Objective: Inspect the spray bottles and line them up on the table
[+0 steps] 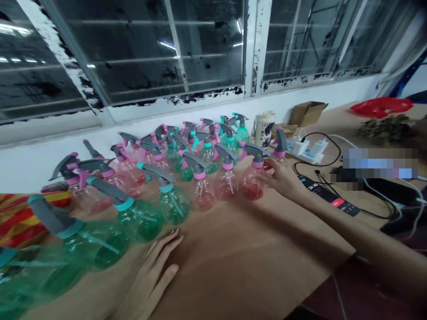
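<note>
Several small spray bottles with grey trigger heads stand in rows on a brown cardboard sheet (240, 258). Some are green (173, 202), some pink (204, 193). My right hand (283, 178) reaches out to the pink bottle (254, 180) at the right end of the front row, fingers curled against its side. My left hand (156, 271) lies flat on the cardboard with fingers stretched out, just in front of a green bottle (142, 218), holding nothing.
A power strip (308, 149) with plugs and black cables lies at the right. A dark device with a red button (328, 195) sits next to my right arm. A white canister (264, 126) and an open carton (307, 113) stand by the wall under the windows. Striped cloth (20, 218) lies left.
</note>
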The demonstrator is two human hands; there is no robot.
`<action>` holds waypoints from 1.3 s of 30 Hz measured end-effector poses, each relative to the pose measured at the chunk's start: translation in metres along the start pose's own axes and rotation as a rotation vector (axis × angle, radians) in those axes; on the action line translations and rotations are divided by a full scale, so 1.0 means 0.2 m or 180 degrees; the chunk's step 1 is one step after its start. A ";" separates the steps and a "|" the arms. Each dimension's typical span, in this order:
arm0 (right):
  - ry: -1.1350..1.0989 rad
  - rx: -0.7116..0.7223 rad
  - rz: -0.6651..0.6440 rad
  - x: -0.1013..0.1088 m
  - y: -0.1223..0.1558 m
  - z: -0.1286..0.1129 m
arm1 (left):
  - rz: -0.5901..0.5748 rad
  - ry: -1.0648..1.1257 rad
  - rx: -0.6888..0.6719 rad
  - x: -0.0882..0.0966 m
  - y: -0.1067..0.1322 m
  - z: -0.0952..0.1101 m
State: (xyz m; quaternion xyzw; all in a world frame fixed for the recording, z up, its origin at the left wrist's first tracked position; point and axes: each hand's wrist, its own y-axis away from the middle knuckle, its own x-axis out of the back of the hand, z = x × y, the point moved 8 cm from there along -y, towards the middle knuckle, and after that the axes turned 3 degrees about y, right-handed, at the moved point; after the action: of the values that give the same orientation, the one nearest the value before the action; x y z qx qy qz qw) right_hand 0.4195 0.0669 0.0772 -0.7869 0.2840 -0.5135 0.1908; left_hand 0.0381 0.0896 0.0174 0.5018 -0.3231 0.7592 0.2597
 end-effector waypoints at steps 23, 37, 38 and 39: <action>0.0077 -0.0240 0.0436 0.09 0.06 -0.04 | 0.0059 -0.0160 0.0120 0.01 -0.01 -0.01; 0.0117 -0.1012 0.0907 0.21 0.01 0.37 | 0.0100 -0.0074 0.0151 0.01 0.00 -0.01; 0.0100 -0.1019 0.0859 0.19 -0.01 0.38 | 0.0092 -0.0071 0.0151 0.01 0.00 -0.01; 0.0089 -0.1034 0.0823 0.17 -0.02 0.38 | 0.0088 -0.0069 0.0153 0.02 0.00 -0.01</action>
State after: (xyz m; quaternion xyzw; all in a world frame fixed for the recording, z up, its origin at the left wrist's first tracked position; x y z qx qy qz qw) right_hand 0.5001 0.0485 0.0734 -0.7571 0.4643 -0.4431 0.1218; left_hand 0.0359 0.0916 0.0201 0.5117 -0.3145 0.7647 0.2335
